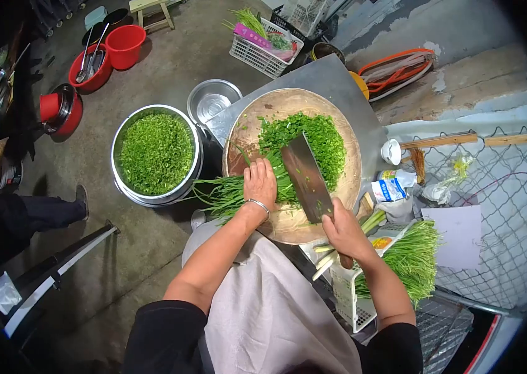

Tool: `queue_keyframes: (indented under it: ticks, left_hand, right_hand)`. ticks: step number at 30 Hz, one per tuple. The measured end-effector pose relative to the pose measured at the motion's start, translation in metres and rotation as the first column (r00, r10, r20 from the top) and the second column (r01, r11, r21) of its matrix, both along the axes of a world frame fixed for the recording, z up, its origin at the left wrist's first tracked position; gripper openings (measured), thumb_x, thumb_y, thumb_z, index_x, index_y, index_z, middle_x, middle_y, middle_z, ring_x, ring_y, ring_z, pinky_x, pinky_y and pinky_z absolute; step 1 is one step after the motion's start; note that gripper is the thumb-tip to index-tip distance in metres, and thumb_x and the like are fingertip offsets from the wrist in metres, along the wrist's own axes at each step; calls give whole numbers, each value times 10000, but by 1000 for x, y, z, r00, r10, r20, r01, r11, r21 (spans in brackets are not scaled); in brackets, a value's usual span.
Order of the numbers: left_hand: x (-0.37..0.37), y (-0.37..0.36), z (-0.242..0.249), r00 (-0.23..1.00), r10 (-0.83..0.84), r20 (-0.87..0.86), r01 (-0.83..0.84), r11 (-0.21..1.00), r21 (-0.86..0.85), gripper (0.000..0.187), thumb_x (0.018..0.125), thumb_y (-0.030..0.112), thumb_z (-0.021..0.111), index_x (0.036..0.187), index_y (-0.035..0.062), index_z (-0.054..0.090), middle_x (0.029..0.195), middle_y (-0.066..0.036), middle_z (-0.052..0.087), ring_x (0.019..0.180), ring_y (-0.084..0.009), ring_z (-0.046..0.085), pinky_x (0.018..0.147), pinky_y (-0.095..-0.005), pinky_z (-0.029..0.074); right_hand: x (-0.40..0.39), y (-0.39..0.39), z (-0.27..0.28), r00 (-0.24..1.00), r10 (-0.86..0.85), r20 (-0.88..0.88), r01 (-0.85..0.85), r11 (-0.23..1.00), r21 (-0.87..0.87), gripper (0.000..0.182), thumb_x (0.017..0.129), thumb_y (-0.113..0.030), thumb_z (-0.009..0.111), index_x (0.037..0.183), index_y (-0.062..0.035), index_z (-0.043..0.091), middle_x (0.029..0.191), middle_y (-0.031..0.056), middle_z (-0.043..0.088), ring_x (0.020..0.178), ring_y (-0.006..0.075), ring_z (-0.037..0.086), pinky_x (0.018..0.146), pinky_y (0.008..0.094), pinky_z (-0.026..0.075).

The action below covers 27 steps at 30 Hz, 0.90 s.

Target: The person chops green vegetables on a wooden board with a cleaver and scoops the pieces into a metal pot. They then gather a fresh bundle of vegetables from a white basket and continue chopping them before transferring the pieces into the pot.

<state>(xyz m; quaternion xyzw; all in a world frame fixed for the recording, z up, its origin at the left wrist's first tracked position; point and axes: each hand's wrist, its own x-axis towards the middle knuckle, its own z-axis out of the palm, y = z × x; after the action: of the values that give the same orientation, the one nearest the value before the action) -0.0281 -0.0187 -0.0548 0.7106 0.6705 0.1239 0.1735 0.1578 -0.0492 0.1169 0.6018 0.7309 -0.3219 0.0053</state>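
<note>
A round wooden chopping board [294,103] rests on a metal table. My left hand [260,184], with a bracelet at the wrist, presses on a bunch of long green stalks [226,193] whose ends hang over the board's left edge. My right hand [344,232] grips the handle of a wide cleaver [307,176]. The blade lies between the held stalks and a heap of chopped greens [322,140] on the board's upper right. Its lower edge against the board is hidden. My left fingers are pressed together on the stalks.
A large pot [116,153] of chopped greens stands left of the board, beside an empty metal bowl [213,100]. Uncut greens [413,255] fill a white basket [346,299] at the lower right. Another person's leg [52,212] shows at far left, near red basins [125,47].
</note>
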Motion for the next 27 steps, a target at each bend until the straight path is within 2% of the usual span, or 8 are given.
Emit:
queue_keyframes:
  ticks: [4,10,13,15,16,17,22,27]
  left_hand:
    - [5,-1,-12,998,37,-47,-31,993,113,1255,458,372,960,1462,-102,377,1424,-212,443,1288,-338,450,1113,-451,342]
    - [-1,1,-4,999,-24,-48,25,1000,13,1219,487,401,952,1454,-96,403,1398,-208,460,1289,-328,450,1105,-453,350]
    - [12,-1,-51,990,88,-113,-49,949,312,1300,448,427,972,1469,-99,365,1399,-201,456,1295,-334,444,1112,-453,347]
    - [-8,-6,-7,999,-33,31,30,995,93,1335,428,415,983,1476,-104,338,1398,-200,451,1303,-343,437,1121,-452,342]
    - [-18,-5,12,991,-77,111,78,997,-5,1353,418,409,989,1479,-106,325,1398,-199,448,1307,-348,434,1125,-451,339]
    - [-24,-7,16,989,-53,139,49,998,34,1360,417,385,996,1480,-111,309,1399,-205,442,1319,-358,425,1141,-450,326]
    - [-20,-9,16,998,-47,47,50,997,-59,1335,434,380,991,1478,-112,320,1407,-212,435,1328,-353,418,1148,-452,316]
    - [-16,-11,8,998,-61,-26,60,998,-33,1302,460,431,977,1475,-98,357,1425,-205,432,1312,-338,428,1122,-461,335]
  right_hand:
    - [6,-2,-14,1000,23,13,-22,997,-80,283,945,-127,529,1130,62,429,845,369,624,834,562,614,755,596,466]
    - [-11,12,-96,997,-33,-67,35,999,21,312,951,-144,556,1157,55,432,810,354,625,811,542,635,721,581,488]
    - [-16,7,-119,989,-107,-99,120,985,127,310,952,-142,558,1167,50,443,793,328,635,775,529,640,699,568,497]
    - [-5,6,-125,981,-74,-178,102,983,152,317,952,-135,554,1178,53,436,799,321,639,779,525,642,701,561,500]
    - [-2,12,-124,975,-49,-217,89,981,175,320,952,-131,552,1184,54,433,803,317,641,781,522,643,702,558,501]
    - [-7,15,-103,978,-58,-202,82,991,110,325,953,-127,546,1192,58,428,810,317,643,793,526,640,711,557,496]
    - [-13,4,-9,998,-28,-57,31,998,46,299,961,-137,538,1164,53,427,827,347,636,838,554,620,749,586,473]
    - [-9,-7,-13,999,20,44,-17,997,-69,287,963,-139,530,1143,48,407,809,364,627,827,566,617,754,606,466]
